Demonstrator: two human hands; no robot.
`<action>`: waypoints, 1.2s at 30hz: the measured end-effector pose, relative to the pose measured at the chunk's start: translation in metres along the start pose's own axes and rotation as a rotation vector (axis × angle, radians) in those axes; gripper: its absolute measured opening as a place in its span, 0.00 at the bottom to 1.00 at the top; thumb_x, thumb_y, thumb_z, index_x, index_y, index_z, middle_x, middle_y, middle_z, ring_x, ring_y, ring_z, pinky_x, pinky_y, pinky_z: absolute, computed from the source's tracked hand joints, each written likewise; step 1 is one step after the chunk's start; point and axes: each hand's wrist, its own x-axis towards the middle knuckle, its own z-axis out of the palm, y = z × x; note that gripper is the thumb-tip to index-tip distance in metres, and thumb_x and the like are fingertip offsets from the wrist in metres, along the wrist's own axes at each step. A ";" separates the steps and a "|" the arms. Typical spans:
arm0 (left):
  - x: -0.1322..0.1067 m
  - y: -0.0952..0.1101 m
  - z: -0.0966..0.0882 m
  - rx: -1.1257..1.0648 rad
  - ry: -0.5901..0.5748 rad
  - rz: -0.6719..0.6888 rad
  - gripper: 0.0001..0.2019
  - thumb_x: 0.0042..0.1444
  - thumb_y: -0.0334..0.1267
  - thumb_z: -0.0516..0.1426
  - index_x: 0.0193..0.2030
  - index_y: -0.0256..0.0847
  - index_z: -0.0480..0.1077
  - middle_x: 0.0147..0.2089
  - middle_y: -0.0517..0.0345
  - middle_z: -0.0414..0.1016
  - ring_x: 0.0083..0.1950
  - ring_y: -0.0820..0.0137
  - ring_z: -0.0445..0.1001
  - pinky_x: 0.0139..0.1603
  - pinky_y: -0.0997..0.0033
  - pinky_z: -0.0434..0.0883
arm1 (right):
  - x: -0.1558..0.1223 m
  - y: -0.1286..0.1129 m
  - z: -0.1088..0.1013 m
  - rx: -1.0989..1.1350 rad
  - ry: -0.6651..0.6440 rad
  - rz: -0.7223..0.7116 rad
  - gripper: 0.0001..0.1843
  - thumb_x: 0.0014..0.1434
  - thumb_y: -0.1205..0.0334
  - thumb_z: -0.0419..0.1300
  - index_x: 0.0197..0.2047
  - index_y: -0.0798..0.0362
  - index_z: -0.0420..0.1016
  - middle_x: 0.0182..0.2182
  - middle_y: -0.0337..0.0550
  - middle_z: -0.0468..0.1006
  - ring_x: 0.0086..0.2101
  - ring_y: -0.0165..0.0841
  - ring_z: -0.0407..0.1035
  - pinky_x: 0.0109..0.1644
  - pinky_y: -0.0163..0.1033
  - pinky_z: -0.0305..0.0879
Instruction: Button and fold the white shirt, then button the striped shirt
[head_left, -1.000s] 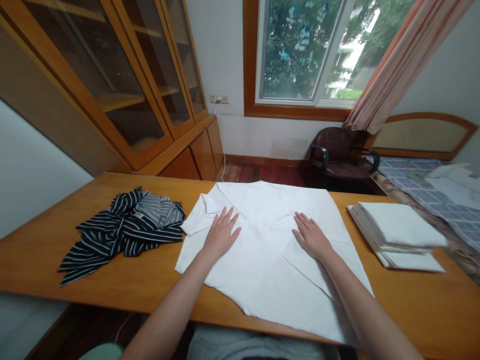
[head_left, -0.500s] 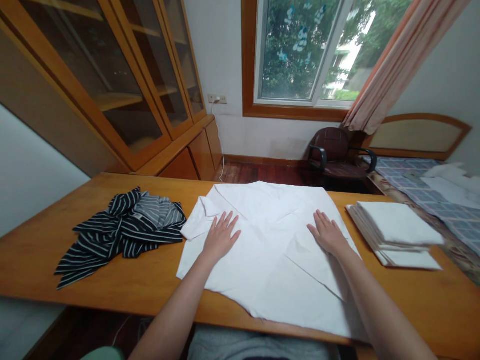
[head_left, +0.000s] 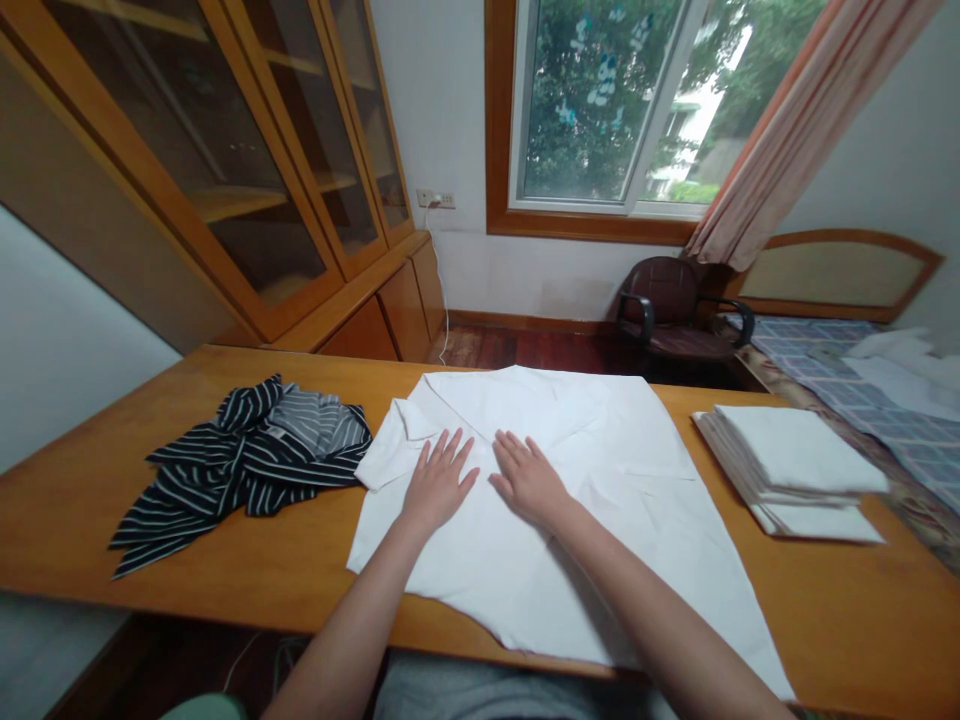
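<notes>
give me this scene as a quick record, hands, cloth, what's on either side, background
left hand: palm down on white cloth, fingers spread
right hand: palm down on the same cloth, beside the left
white cloth: spread out, some folds and creases
left side: crumpled black-and-white striped garment
right side: folded white stack
surface: wooden table
background: cabinet, window, chair

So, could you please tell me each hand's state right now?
Left hand: open, palm down on the white cloth, holding nothing.
Right hand: open, palm down, holding nothing.

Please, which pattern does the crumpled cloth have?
The crumpled cloth is mostly black with pale stripes; see head view.
</notes>
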 end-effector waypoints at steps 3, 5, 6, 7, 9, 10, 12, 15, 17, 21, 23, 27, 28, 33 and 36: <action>-0.002 -0.002 -0.001 -0.001 0.013 0.007 0.28 0.69 0.51 0.45 0.73 0.48 0.54 0.76 0.56 0.49 0.76 0.58 0.46 0.75 0.46 0.45 | -0.001 -0.007 0.007 0.014 -0.003 -0.017 0.32 0.71 0.49 0.47 0.71 0.59 0.56 0.70 0.54 0.54 0.69 0.43 0.48 0.71 0.54 0.45; -0.003 -0.003 -0.002 -0.002 0.010 0.008 0.28 0.69 0.51 0.45 0.73 0.47 0.54 0.76 0.56 0.48 0.76 0.58 0.46 0.75 0.47 0.45 | -0.005 0.007 0.006 -0.005 -0.010 0.026 0.33 0.71 0.49 0.47 0.71 0.59 0.55 0.70 0.54 0.54 0.69 0.44 0.48 0.71 0.55 0.45; -0.003 -0.003 -0.003 -0.003 0.004 0.006 0.28 0.69 0.50 0.45 0.73 0.47 0.54 0.76 0.56 0.48 0.77 0.59 0.45 0.75 0.47 0.45 | -0.007 0.017 0.004 -0.021 -0.015 0.053 0.33 0.70 0.49 0.47 0.71 0.60 0.55 0.70 0.55 0.54 0.69 0.44 0.48 0.71 0.55 0.45; -0.003 -0.004 -0.003 -0.005 -0.002 0.001 0.28 0.69 0.50 0.45 0.73 0.47 0.54 0.76 0.57 0.48 0.77 0.59 0.45 0.75 0.48 0.45 | -0.010 0.029 0.002 -0.038 -0.018 0.084 0.33 0.70 0.49 0.47 0.71 0.60 0.55 0.70 0.55 0.53 0.69 0.45 0.48 0.71 0.55 0.45; -0.003 -0.004 -0.003 -0.010 -0.016 -0.007 0.28 0.69 0.51 0.45 0.73 0.47 0.54 0.76 0.57 0.48 0.77 0.59 0.45 0.75 0.48 0.44 | -0.018 0.055 -0.002 -0.075 -0.029 0.149 0.33 0.71 0.49 0.46 0.71 0.61 0.55 0.70 0.55 0.53 0.69 0.45 0.48 0.71 0.55 0.45; -0.003 -0.004 -0.003 -0.013 -0.022 -0.008 0.28 0.69 0.51 0.44 0.73 0.47 0.54 0.76 0.57 0.48 0.77 0.59 0.44 0.75 0.48 0.44 | -0.022 0.069 -0.005 -0.094 -0.033 0.182 0.33 0.71 0.49 0.45 0.71 0.61 0.55 0.70 0.56 0.53 0.69 0.44 0.48 0.71 0.55 0.45; -0.003 -0.004 -0.002 -0.021 -0.028 -0.009 0.28 0.69 0.51 0.44 0.73 0.48 0.54 0.76 0.57 0.48 0.77 0.59 0.44 0.75 0.47 0.45 | -0.033 0.097 -0.010 -0.128 -0.052 0.270 0.34 0.71 0.47 0.44 0.71 0.60 0.55 0.71 0.55 0.52 0.69 0.44 0.47 0.71 0.55 0.46; -0.002 -0.004 -0.002 -0.026 -0.031 -0.008 0.28 0.69 0.51 0.44 0.73 0.49 0.54 0.76 0.57 0.48 0.77 0.59 0.44 0.75 0.47 0.45 | -0.050 0.137 -0.019 -0.178 -0.074 0.428 0.34 0.71 0.47 0.42 0.72 0.61 0.53 0.71 0.54 0.51 0.70 0.43 0.46 0.71 0.55 0.45; -0.002 -0.004 -0.001 -0.026 -0.028 -0.011 0.28 0.69 0.51 0.45 0.73 0.50 0.54 0.76 0.58 0.49 0.77 0.59 0.44 0.75 0.47 0.45 | -0.061 0.158 -0.025 -0.199 -0.089 0.532 0.33 0.71 0.49 0.40 0.72 0.59 0.53 0.72 0.52 0.50 0.70 0.42 0.45 0.70 0.57 0.46; -0.002 -0.004 -0.001 -0.020 -0.018 -0.014 0.28 0.69 0.51 0.45 0.73 0.49 0.54 0.76 0.57 0.49 0.77 0.59 0.44 0.75 0.47 0.45 | -0.071 0.177 -0.035 -0.215 -0.082 0.661 0.32 0.71 0.53 0.38 0.72 0.61 0.53 0.72 0.53 0.50 0.69 0.44 0.47 0.69 0.58 0.48; -0.002 -0.004 -0.001 -0.017 -0.015 -0.007 0.28 0.69 0.51 0.45 0.73 0.47 0.54 0.76 0.56 0.48 0.77 0.59 0.44 0.75 0.47 0.45 | -0.071 0.174 -0.038 -0.221 -0.067 0.684 0.32 0.71 0.56 0.38 0.71 0.64 0.54 0.71 0.55 0.52 0.69 0.46 0.48 0.69 0.59 0.48; -0.002 -0.004 0.000 -0.014 -0.014 -0.001 0.28 0.69 0.51 0.45 0.73 0.48 0.55 0.76 0.56 0.49 0.77 0.59 0.45 0.75 0.47 0.46 | -0.064 0.141 -0.039 -0.201 0.002 0.647 0.30 0.71 0.57 0.38 0.70 0.63 0.57 0.71 0.55 0.53 0.69 0.47 0.48 0.69 0.60 0.47; -0.002 -0.004 0.000 -0.013 -0.012 -0.004 0.27 0.69 0.51 0.45 0.72 0.49 0.55 0.76 0.57 0.50 0.77 0.59 0.45 0.75 0.48 0.46 | -0.062 0.128 -0.038 -0.178 0.007 0.597 0.30 0.71 0.56 0.39 0.71 0.61 0.56 0.71 0.54 0.53 0.69 0.46 0.47 0.70 0.59 0.46; -0.002 -0.005 -0.001 -0.022 -0.016 -0.003 0.28 0.69 0.51 0.44 0.73 0.48 0.54 0.76 0.57 0.49 0.76 0.59 0.46 0.75 0.47 0.46 | -0.057 0.069 -0.022 -0.068 -0.057 0.210 0.31 0.72 0.50 0.43 0.72 0.54 0.54 0.71 0.49 0.53 0.70 0.41 0.45 0.71 0.55 0.44; -0.003 -0.005 -0.002 -0.028 -0.020 0.003 0.27 0.69 0.50 0.45 0.73 0.48 0.55 0.76 0.57 0.49 0.76 0.58 0.46 0.74 0.47 0.46 | -0.059 0.060 -0.016 -0.070 -0.052 0.184 0.30 0.72 0.50 0.44 0.71 0.54 0.56 0.71 0.49 0.54 0.70 0.41 0.47 0.71 0.55 0.44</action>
